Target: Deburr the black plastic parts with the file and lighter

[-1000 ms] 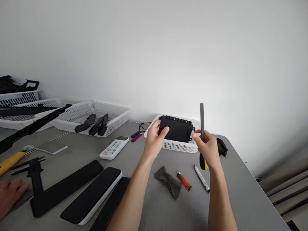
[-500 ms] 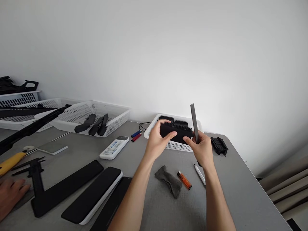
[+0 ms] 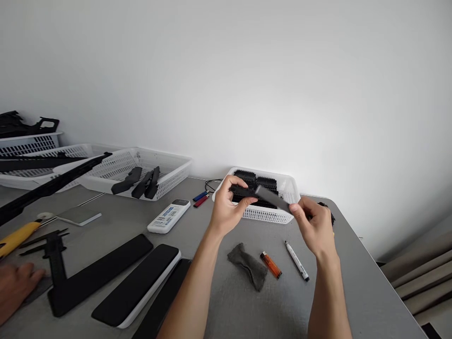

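Note:
My left hand (image 3: pixel 226 207) is closed on a flat black plastic part (image 3: pixel 243 192), held edge-on in front of a small white basket (image 3: pixel 263 215). My right hand (image 3: pixel 314 226) grips a grey file (image 3: pixel 271 197) by its handle, and the blade lies nearly level across the black part. More black ribbed parts (image 3: pixel 256 180) fill the basket. Another black part (image 3: pixel 327 212) lies on the table behind my right hand, mostly hidden.
On the grey table lie a grey cloth (image 3: pixel 247 266), an orange lighter (image 3: pixel 271 264), a pen (image 3: pixel 297 261), a white remote (image 3: pixel 168 216), long black pads (image 3: pixel 137 285) and white baskets (image 3: pixel 141 172) at the left. Another person's hand (image 3: pixel 16 287) rests at the lower left.
The black part has turned from flat-facing to edge-on in my left hand. The file has swung from upright down to nearly level, across the part.

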A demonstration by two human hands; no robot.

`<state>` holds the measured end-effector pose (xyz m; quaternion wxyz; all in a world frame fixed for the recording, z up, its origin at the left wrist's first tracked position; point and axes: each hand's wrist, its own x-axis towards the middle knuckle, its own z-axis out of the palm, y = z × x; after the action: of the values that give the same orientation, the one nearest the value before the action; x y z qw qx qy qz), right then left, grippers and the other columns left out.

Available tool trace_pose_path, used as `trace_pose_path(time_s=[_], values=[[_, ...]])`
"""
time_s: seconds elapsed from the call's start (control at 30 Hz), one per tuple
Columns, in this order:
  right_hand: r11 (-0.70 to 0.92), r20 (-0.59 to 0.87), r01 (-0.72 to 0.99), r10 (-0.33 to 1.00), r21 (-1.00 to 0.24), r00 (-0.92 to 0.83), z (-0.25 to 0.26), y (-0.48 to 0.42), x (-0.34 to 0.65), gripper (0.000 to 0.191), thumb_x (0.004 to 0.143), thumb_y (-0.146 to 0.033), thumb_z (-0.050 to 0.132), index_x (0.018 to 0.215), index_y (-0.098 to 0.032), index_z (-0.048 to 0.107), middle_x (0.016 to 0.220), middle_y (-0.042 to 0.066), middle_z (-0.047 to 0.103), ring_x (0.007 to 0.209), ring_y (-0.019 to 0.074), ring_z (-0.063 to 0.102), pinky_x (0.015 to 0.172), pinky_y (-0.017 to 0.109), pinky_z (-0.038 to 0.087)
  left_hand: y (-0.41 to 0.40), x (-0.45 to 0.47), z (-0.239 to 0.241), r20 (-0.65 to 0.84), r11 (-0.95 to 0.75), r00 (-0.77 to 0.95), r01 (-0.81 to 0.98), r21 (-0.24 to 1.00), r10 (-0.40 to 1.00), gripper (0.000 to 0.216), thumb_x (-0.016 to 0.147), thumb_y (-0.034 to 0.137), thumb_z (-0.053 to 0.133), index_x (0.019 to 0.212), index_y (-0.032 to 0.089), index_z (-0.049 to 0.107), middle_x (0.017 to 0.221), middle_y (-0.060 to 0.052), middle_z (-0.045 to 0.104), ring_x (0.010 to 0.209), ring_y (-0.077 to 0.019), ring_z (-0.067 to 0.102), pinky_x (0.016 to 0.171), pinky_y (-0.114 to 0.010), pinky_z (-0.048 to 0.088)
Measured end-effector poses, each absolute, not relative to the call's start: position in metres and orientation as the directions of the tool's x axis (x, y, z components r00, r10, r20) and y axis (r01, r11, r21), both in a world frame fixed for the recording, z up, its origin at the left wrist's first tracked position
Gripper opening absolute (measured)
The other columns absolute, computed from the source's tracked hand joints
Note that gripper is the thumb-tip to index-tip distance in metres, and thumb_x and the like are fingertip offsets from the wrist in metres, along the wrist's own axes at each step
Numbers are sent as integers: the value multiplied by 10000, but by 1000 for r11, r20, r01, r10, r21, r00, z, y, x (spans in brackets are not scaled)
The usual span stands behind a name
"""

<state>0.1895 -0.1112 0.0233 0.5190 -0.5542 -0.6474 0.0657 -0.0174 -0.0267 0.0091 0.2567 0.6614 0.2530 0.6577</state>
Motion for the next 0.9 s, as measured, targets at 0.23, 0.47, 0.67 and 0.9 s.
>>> trace_pose_path(time_s=[0.23, 0.47, 0.67, 0.9], values=[[200, 614, 852, 771, -484, 168, 28, -115, 188, 646, 840, -777, 524, 565, -219, 351, 465, -42, 339, 488, 110, 229, 503, 275, 202, -26, -18, 6, 778, -785, 104, 102, 611, 619, 277, 698, 68, 591, 916, 236, 552, 925, -37, 598, 908, -202, 583, 757, -294, 467], [189, 626, 854, 757, -485, 188, 27, -113, 184, 670, 840, -792, 504, 529, -218, 356, 449, -30, 364, 475, 108, 234, 497, 272, 211, -29, -20, 6, 789, -796, 127, 180, 578, 601, 235, 740, 101, 608, 916, 242, 544, 941, -46, 616, 925, -224, 586, 776, -326, 448], [192, 579, 830, 795, -523, 181, 24, -107, 197, 655, 832, -769, 546, 530, -213, 378, 473, -33, 369, 502, 111, 251, 497, 269, 216, -27, -22, 7, 765, -769, 109, 192, 610, 634, 214, 738, 127, 631, 900, 242, 551, 919, -42, 616, 897, -218, 578, 732, -311, 452], [190, 576, 836, 799, -515, 173, 26, -109, 193, 655, 843, -777, 520, 538, -214, 383, 464, -28, 381, 483, 110, 268, 497, 269, 217, -29, -17, 8, 764, -776, 156, 220, 591, 626, 207, 756, 109, 623, 903, 240, 558, 917, -40, 613, 897, -216, 578, 728, -308, 446]])
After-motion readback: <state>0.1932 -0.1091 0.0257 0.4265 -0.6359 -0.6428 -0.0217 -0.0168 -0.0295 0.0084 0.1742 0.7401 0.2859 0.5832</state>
